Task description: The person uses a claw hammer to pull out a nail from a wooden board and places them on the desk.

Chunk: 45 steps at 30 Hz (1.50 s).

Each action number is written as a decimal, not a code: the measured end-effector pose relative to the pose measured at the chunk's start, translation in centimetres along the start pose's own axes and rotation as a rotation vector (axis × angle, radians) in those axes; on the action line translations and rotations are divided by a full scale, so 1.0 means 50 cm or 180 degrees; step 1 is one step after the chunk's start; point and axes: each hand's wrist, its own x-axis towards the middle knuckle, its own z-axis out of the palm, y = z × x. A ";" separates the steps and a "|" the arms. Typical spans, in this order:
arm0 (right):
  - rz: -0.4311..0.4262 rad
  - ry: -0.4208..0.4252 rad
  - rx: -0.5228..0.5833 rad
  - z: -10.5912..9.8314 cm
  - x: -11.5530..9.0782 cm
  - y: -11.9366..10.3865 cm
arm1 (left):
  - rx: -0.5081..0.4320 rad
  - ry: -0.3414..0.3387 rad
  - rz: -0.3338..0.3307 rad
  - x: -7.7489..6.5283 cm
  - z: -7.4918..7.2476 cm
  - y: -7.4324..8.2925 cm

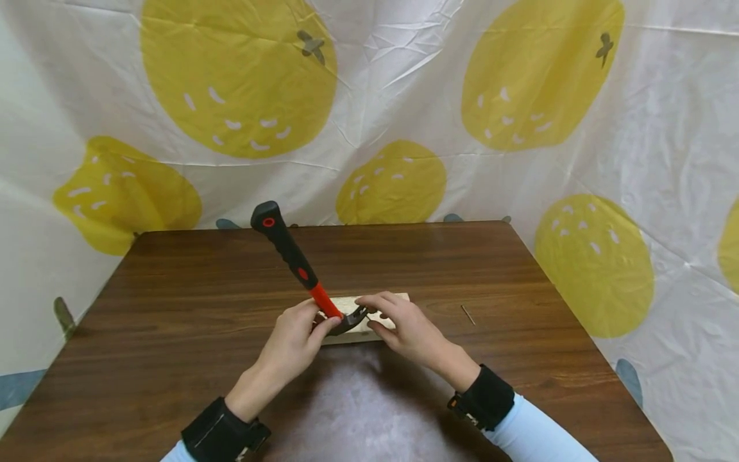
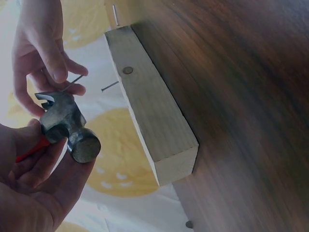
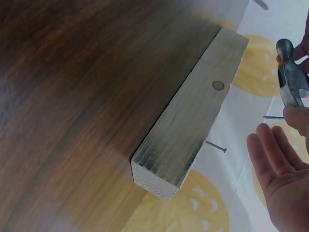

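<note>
My left hand (image 1: 296,330) grips a claw hammer (image 1: 297,263) close to its metal head, with the black and red handle rising up and to the left. In the left wrist view the hammer's round striking face (image 2: 85,149) points toward the camera. At the claw, my right hand (image 1: 404,324) pinches a thin nail (image 2: 75,82) between thumb and fingers. Below both hands lies a pale wooden block (image 2: 154,111) with a dark knot on its side. A second nail (image 3: 216,146) sticks up from the block's top edge.
A loose nail (image 1: 467,314) lies on the brown wooden table (image 1: 185,301), right of the block. A white cloth with yellow fruit prints (image 1: 398,183) hangs behind the table and along its sides.
</note>
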 end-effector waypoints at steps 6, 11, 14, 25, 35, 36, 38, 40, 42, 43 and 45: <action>-0.0046 0.0010 -0.0082 0.001 0.000 -0.003 | -0.0061 -0.0059 0.0055 0.000 0.003 0.001; -0.0008 0.0017 -0.0077 -0.003 0.000 -0.007 | -0.0082 -0.0135 0.0016 0.002 0.006 0.001; 0.0010 0.0000 -0.0021 -0.005 -0.001 -0.009 | -0.0087 -0.0154 0.0024 0.002 0.006 0.002; 0.0063 0.0101 0.0084 -0.007 -0.001 -0.009 | 0.0055 -0.0186 0.0025 0.003 0.008 0.001; 0.0363 0.0233 0.0055 -0.029 -0.028 0.005 | 0.0133 -0.0146 0.0028 0.002 0.006 -0.003; 0.0410 0.0212 0.0048 -0.032 -0.032 0.008 | 0.0118 -0.0149 0.0026 0.002 0.005 -0.004; 0.0482 0.0178 -0.0004 -0.037 -0.039 0.014 | 0.0091 -0.0157 0.0018 0.003 0.003 -0.006; 0.0542 0.0156 -0.0080 -0.042 -0.046 0.019 | 0.0067 -0.0155 0.0013 0.004 0.001 -0.007; 0.0587 0.0147 -0.0143 -0.046 -0.053 0.023 | 0.0070 -0.0170 -0.0007 0.004 0.000 -0.011; 0.0604 0.0155 -0.0184 -0.048 -0.056 0.025 | 0.0078 -0.0171 -0.0007 0.005 -0.001 -0.012; 0.0645 0.0160 -0.0275 -0.050 -0.062 0.028 | 0.0106 -0.0163 -0.0010 0.006 -0.003 -0.015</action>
